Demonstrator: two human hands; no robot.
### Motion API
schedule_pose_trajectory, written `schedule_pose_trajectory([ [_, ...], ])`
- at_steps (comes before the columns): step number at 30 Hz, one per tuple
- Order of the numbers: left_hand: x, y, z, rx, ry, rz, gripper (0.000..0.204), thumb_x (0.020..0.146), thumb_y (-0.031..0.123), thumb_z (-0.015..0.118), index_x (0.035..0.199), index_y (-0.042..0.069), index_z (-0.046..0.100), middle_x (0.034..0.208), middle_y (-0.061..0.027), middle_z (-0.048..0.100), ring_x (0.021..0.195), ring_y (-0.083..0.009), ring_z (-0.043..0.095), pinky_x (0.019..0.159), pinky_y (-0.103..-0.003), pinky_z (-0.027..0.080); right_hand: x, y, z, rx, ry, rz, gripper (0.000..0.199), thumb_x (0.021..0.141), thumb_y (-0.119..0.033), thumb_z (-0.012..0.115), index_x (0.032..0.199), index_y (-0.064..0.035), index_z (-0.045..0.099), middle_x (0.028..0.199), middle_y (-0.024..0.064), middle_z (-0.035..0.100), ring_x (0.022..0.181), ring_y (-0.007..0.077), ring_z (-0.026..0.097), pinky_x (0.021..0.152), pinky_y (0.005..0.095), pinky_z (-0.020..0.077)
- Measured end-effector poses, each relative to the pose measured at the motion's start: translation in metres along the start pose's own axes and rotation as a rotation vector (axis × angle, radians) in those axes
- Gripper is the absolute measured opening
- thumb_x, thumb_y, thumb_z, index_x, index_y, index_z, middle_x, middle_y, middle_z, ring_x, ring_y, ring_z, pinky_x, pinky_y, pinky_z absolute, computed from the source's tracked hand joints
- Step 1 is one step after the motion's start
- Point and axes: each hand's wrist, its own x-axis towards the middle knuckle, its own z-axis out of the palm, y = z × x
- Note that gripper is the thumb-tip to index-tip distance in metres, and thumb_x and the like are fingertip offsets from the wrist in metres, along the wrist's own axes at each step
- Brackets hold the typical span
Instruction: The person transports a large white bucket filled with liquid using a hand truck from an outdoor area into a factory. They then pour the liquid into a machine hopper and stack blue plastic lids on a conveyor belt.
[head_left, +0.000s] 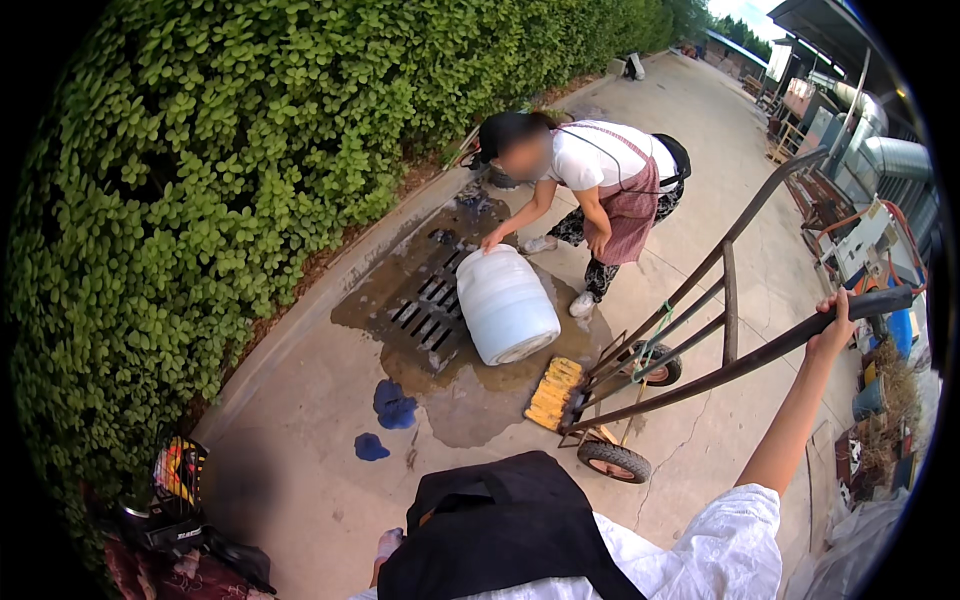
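Observation:
My right hand [832, 325], raised on the right, is wrapped round one long handle of a two-wheeled hand truck [728, 300]. The hand truck leans back toward me, its yellow toe plate [555, 393] low to the ground. Beside the dark apron on my front, a small part of what looks like my left hand [389, 545] shows; its fingers are too unclear to read. Beyond the toe plate, a large whitish plastic barrel [508, 305] is tilted on wet concrete. A co-worker [615, 165] bends over it, one hand [492, 240] on its upper rim.
A slotted drain grate [430, 310] lies beside the barrel. Dark blue puddles [395, 404] stain the concrete nearer me. A leafy hedge [220, 170] and curb run along the left. At the right stand metal ducts [895, 158], equipment and pots. Bags [180, 540] lie at lower left.

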Motion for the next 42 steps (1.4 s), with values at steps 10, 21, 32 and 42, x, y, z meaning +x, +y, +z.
schedule_pose_trajectory([
  [10, -0.003, -0.007, 0.002, -0.037, 0.044, 0.022, 0.025, 0.072, 0.027, 0.059, 0.077, 0.003, 0.058, 0.086, -0.0229, 0.061, 0.085, -0.0388, 0.059, 0.072, -0.044, 0.047, 0.001, 0.001, 0.002, 0.001, 0.006, -0.008, 0.023, 0.082, -0.008, 0.063, 0.097, -0.0036, 0.047, 0.070, 0.0024, 0.046, 0.058, 0.0109, 0.045, 0.054, 0.0228, 0.0388],
  [21, -0.008, -0.002, -0.006, -0.089, -0.010, -0.022, 0.024, 0.071, 0.026, 0.061, 0.074, 0.003, 0.057, 0.084, -0.0235, 0.061, 0.083, -0.0399, 0.058, 0.071, -0.044, 0.047, -0.001, -0.001, 0.002, 0.000, 0.011, 0.004, 0.020, 0.083, -0.008, 0.061, 0.095, -0.0056, 0.047, 0.070, 0.0031, 0.047, 0.058, 0.0106, 0.046, 0.053, 0.0220, 0.0401],
  [32, -0.007, -0.008, -0.003, -0.078, 0.022, 0.004, 0.026, 0.071, 0.028, 0.061, 0.075, 0.003, 0.057, 0.086, -0.0226, 0.061, 0.084, -0.0389, 0.059, 0.071, -0.044, 0.047, 0.005, 0.005, -0.008, 0.018, 0.003, -0.002, 0.025, 0.081, -0.008, 0.064, 0.099, -0.0024, 0.048, 0.070, 0.0035, 0.048, 0.059, 0.0109, 0.047, 0.053, 0.0227, 0.0394],
  [42, 0.001, -0.014, 0.009, 0.011, 0.011, 0.002, 0.028, 0.073, 0.032, 0.058, 0.078, 0.004, 0.060, 0.089, -0.0211, 0.062, 0.086, -0.0376, 0.059, 0.073, -0.043, 0.048, 0.000, 0.001, 0.002, -0.004, 0.016, 0.002, 0.019, 0.082, -0.007, 0.062, 0.094, -0.0057, 0.047, 0.069, 0.0028, 0.047, 0.057, 0.0098, 0.045, 0.052, 0.0214, 0.0398],
])
